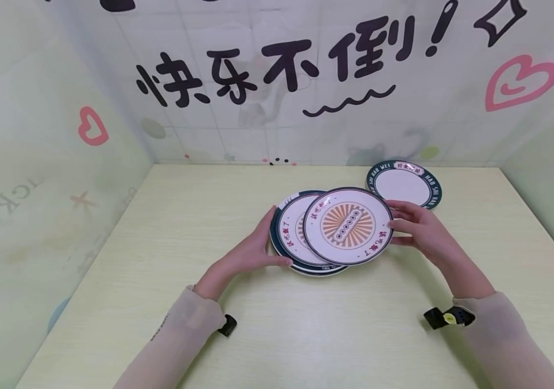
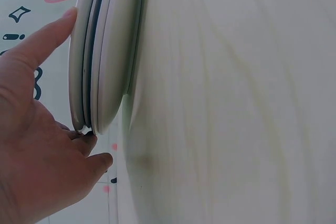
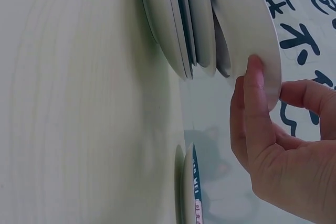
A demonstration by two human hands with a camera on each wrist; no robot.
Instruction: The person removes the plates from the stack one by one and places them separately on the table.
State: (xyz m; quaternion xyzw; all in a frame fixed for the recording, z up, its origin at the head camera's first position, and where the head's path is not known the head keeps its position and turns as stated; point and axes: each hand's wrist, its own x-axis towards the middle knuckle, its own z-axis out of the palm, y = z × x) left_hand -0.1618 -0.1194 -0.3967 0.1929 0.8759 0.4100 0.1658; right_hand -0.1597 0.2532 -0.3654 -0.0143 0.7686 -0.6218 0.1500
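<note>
My right hand (image 1: 420, 229) pinches the right edge of a round white plate (image 1: 348, 226) with red characters and an orange sunburst. In the right wrist view, fingers support its underside, and it tilts apart from the stack below. Under it lies a stack of plates; a similar white plate (image 1: 290, 232) tops a plate with a dark green rim (image 1: 277, 243). My left hand (image 1: 250, 251) holds the stack's left edge, thumb at the near side; the left wrist view shows its fingers (image 2: 86, 142) against the rims. The lifted plate partly hides the stack.
Another plate (image 1: 403, 186) with a green lettered rim lies behind to the right, near the back edge of the pale wooden table (image 1: 306, 335). A printed backdrop (image 1: 267, 129) with black characters rises behind, with side panels left and right.
</note>
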